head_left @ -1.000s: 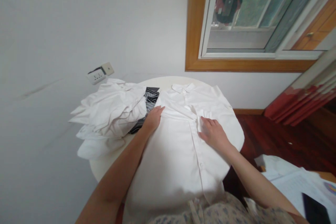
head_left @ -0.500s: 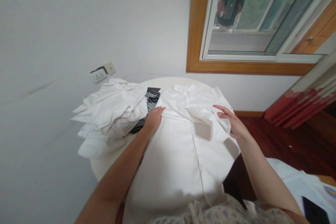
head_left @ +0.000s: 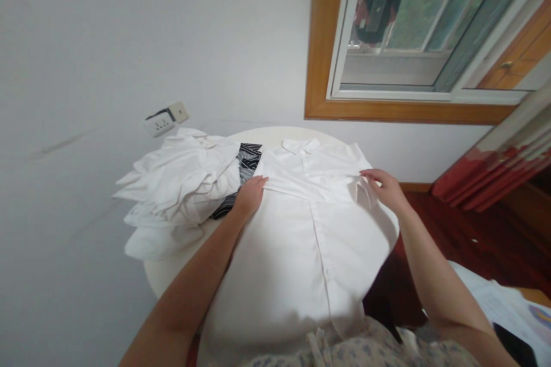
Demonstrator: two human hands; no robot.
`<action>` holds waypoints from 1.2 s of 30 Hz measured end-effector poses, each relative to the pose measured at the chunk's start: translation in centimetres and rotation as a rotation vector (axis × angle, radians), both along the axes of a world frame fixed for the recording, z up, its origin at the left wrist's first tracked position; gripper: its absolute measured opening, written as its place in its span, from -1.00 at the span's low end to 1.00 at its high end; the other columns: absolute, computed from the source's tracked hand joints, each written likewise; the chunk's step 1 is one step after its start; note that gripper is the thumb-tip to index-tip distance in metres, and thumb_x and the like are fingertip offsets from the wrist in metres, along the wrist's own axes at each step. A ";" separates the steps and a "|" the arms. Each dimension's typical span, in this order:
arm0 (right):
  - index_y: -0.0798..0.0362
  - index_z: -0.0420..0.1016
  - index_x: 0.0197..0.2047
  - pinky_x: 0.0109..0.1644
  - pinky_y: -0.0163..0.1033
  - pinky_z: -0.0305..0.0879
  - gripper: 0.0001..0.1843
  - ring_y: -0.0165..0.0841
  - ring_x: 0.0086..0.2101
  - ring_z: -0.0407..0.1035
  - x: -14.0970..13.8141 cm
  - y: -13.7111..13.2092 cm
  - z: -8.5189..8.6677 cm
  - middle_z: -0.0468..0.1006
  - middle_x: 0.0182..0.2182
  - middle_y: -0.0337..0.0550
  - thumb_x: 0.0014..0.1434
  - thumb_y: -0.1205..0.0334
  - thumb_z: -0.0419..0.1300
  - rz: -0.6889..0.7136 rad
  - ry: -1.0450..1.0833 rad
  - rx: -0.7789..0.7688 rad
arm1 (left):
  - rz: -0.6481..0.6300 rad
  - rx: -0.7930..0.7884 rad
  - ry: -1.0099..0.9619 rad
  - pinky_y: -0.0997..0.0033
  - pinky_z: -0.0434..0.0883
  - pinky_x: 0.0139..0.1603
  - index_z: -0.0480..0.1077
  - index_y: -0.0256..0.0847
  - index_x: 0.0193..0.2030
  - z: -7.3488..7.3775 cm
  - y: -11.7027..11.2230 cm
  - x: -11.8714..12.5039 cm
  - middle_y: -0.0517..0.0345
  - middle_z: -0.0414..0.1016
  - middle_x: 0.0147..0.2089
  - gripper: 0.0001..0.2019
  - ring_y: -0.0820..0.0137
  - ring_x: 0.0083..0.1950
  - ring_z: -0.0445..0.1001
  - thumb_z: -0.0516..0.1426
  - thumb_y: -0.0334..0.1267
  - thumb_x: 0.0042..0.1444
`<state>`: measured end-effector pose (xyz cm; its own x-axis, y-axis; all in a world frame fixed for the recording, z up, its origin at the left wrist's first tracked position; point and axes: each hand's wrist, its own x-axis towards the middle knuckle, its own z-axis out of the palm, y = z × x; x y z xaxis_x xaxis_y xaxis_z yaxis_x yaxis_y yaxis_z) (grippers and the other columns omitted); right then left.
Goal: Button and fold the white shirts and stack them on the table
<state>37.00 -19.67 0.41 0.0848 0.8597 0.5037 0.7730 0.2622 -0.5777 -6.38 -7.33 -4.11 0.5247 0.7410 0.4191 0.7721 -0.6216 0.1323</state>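
White button-front cotton shirt [head_left: 301,241], seen from the head camera: spread front up over the round pale table [head_left: 172,275], collar toward the wall, hem draped off the near edge against the floral garment [head_left: 344,350] at the waist. Carries a straight crease across the chest, running from one hand to the other.

Left hand [head_left: 249,195]: flat and open, palm down, fingertips on the crease at the shirt's left edge, just beside the black-and-white striped cloth [head_left: 247,160]. Right hand [head_left: 385,186]: set on the crease's other end near the table's right rim, fingers bent over the fabric. Cannot tell whether pinching the cloth or only pressing it.

Left of the shirt: a rumpled heap of white garments [head_left: 181,183], partly over the striped cloth and overhanging the table. Farther off: a white wall socket [head_left: 166,120], a wood-framed window [head_left: 316,40], a red curtain [head_left: 495,172], printed papers [head_left: 495,304] and a dark phone [head_left: 514,347] at lower right.

Looks, by the level crease and the hands at its two ends, like squaring and flattening a fold across the upper shirt. Calls next for both ends kept level, the left side pinned, the right side drawn taut without dragging the overhanging cloth off the rim.
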 end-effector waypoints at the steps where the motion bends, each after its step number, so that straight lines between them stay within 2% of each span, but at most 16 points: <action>1: -0.01 0.55 -0.07 0.07 -0.01 0.34 -0.69 -0.21 -0.06 0.43 -0.8 -0.6 0.2 0.57 -0.10 -0.06 0.21 0.19 0.04 0.111 -0.081 -0.032 | -0.001 0.000 0.000 0.11 0.25 0.31 0.36 -0.29 0.16 0.0 0.0 0.0 -0.10 0.43 0.15 -0.54 0.23 0.21 0.34 -0.07 -0.48 0.12; 3: -0.04 0.54 -0.03 0.16 0.03 0.26 -0.69 -0.19 0.02 0.39 -2.3 -1.4 0.2 0.58 -0.06 -0.09 0.20 0.15 0.12 0.278 -0.244 -0.093 | -0.003 -0.004 -0.002 0.11 0.25 0.30 0.37 -0.30 0.15 0.0 0.0 0.0 -0.11 0.44 0.15 -0.54 0.23 0.21 0.35 -0.07 -0.48 0.13; 4: -0.05 0.55 -0.02 0.18 0.05 0.24 -0.68 -0.16 0.05 0.37 -2.9 -1.7 0.0 0.57 -0.04 -0.08 0.17 0.12 0.17 0.305 -0.307 -0.109 | -0.002 -0.005 -0.004 0.11 0.26 0.30 0.37 -0.29 0.15 0.0 -0.1 0.1 -0.11 0.44 0.15 -0.54 0.23 0.21 0.35 -0.07 -0.48 0.13; 7: -0.04 0.55 0.00 0.19 0.07 0.23 -0.62 -0.11 0.09 0.35 -3.4 -2.2 -1.0 0.52 0.04 -0.02 0.09 0.13 0.25 0.257 -0.427 -0.123 | 0.006 0.000 -0.007 0.11 0.26 0.30 0.36 -0.26 0.15 0.1 -0.2 0.1 -0.06 0.44 0.15 -0.54 0.24 0.21 0.34 -0.07 -0.48 0.12; 11: -0.07 0.56 -0.01 0.18 0.08 0.23 -0.64 -0.12 0.09 0.34 -2.3 -2.4 -1.8 0.49 0.08 -0.05 0.09 0.25 0.21 0.156 -0.500 -0.121 | 0.011 -0.016 -0.007 0.10 0.26 0.30 0.38 -0.26 0.14 0.2 -0.3 0.2 -0.07 0.44 0.14 -0.54 0.23 0.21 0.35 -0.06 -0.49 0.12; 14: -0.05 0.62 -0.17 0.12 0.09 0.27 -0.78 -0.11 0.02 0.37 -1.4 -2.2 -1.9 0.51 0.03 -0.04 0.15 0.22 0.17 0.074 -0.519 -0.118 | 0.017 -0.011 0.010 0.12 0.25 0.30 0.37 -0.32 0.15 0.1 -0.3 0.1 -0.13 0.43 0.15 -0.55 0.21 0.21 0.34 -0.07 -0.48 0.13; 17: 0.02 0.59 -0.24 0.10 0.09 0.26 -0.75 -0.10 0.01 0.37 -1.5 -2.1 -1.8 0.52 -0.01 0.02 0.23 0.21 0.07 0.054 -0.523 -0.066 | 0.013 0.005 0.031 0.13 0.24 0.31 0.37 -0.35 0.16 -0.1 -0.1 0.1 -0.15 0.42 0.16 -0.55 0.21 0.22 0.33 -0.08 -0.48 0.14; 19: 0.05 0.54 -0.16 0.13 0.09 0.22 -0.71 -0.10 0.03 0.35 -2.1 -2.2 -1.3 0.51 0.00 0.07 0.26 0.22 0.00 0.054 -0.495 -0.009 | 0.015 0.011 0.037 0.13 0.24 0.31 0.36 -0.33 0.15 -0.3 0.0 0.0 -0.13 0.41 0.17 -0.55 0.22 0.22 0.33 -0.07 -0.48 0.14; 21: 0.08 0.46 -0.09 0.08 0.07 0.23 -0.69 -0.09 -0.02 0.38 -2.9 -2.5 -0.4 0.53 -0.08 0.12 0.30 0.19 -0.07 0.017 -0.437 -0.001 | 0.020 0.012 0.027 0.12 0.23 0.31 0.36 -0.34 0.16 -0.6 0.2 0.0 -0.13 0.41 0.17 -0.54 0.22 0.23 0.33 -0.07 -0.49 0.13; 23: 0.06 0.39 -0.10 -0.08 0.00 0.29 -0.66 -0.11 -0.20 0.43 -3.7 -2.7 1.0 0.54 -0.26 0.08 0.33 0.10 -0.14 -0.068 -0.335 -0.061 | 0.028 -0.001 0.005 0.12 0.22 0.32 0.35 -0.36 0.17 -0.9 0.3 -0.1 -0.14 0.40 0.18 -0.51 0.22 0.23 0.32 -0.08 -0.52 0.10; 25: 0.02 0.33 -0.17 -0.22 -0.10 0.29 -0.63 -0.17 -0.36 0.40 -4.3 -2.7 2.7 0.49 -0.42 -0.05 0.34 -0.02 -0.17 -0.111 -0.192 -0.124 | 0.039 -0.029 -0.028 0.11 0.22 0.33 0.32 -0.36 0.20 -1.1 0.5 -0.2 -0.15 0.39 0.19 -0.46 0.22 0.24 0.31 -0.10 -0.55 0.06; 26: 0.00 0.32 -0.22 -0.26 -0.14 0.27 -0.61 -0.20 -0.40 0.37 -4.5 -2.5 3.5 0.46 -0.46 -0.10 0.33 -0.07 -0.17 -0.090 -0.112 -0.149 | 0.044 -0.044 -0.047 0.11 0.22 0.33 0.30 -0.37 0.22 -1.1 0.5 -0.3 -0.16 0.38 0.20 -0.43 0.21 0.25 0.31 -0.11 -0.57 0.04; 29: -0.03 0.30 -0.32 -0.32 -0.23 0.25 -0.58 -0.30 -0.44 0.31 -4.7 -1.8 4.9 0.40 -0.50 -0.20 0.25 -0.21 -0.08 0.088 0.166 -0.262 | 0.064 -0.062 -0.111 0.13 0.22 0.33 0.20 -0.38 0.30 -0.8 0.5 -0.5 -0.18 0.35 0.22 -0.35 0.21 0.26 0.30 -0.14 -0.59 0.01; 31: -0.03 0.33 -0.29 -0.36 -0.27 0.25 -0.55 -0.33 -0.44 0.31 -4.7 -1.2 4.9 0.42 -0.48 -0.21 0.18 -0.27 -0.02 0.155 0.348 -0.357 | 0.086 -0.031 -0.147 0.14 0.22 0.33 0.12 -0.37 0.34 -0.2 0.4 -0.7 -0.18 0.31 0.25 -0.31 0.20 0.29 0.26 -0.14 -0.61 0.00; 33: -0.02 0.35 -0.25 -0.38 -0.29 0.24 -0.51 -0.36 -0.45 0.31 -4.6 -1.0 4.2 0.45 -0.47 -0.23 0.13 -0.30 0.02 0.141 0.407 -0.443 | 0.125 0.029 -0.163 0.12 0.22 0.33 0.07 -0.35 0.36 0.4 0.3 -0.7 -0.18 0.27 0.28 -0.28 0.20 0.32 0.22 -0.15 -0.63 -0.01; 36: 0.02 0.38 -0.33 -0.42 -0.30 0.21 -0.48 -0.38 -0.49 0.28 -4.4 -1.5 2.8 0.43 -0.54 -0.24 0.08 -0.31 0.06 0.080 0.195 -0.618 | 0.226 0.094 -0.134 0.10 0.25 0.30 0.09 -0.35 0.35 1.1 -0.1 -0.6 -0.21 0.23 0.30 -0.32 0.18 0.34 0.19 -0.18 -0.64 0.03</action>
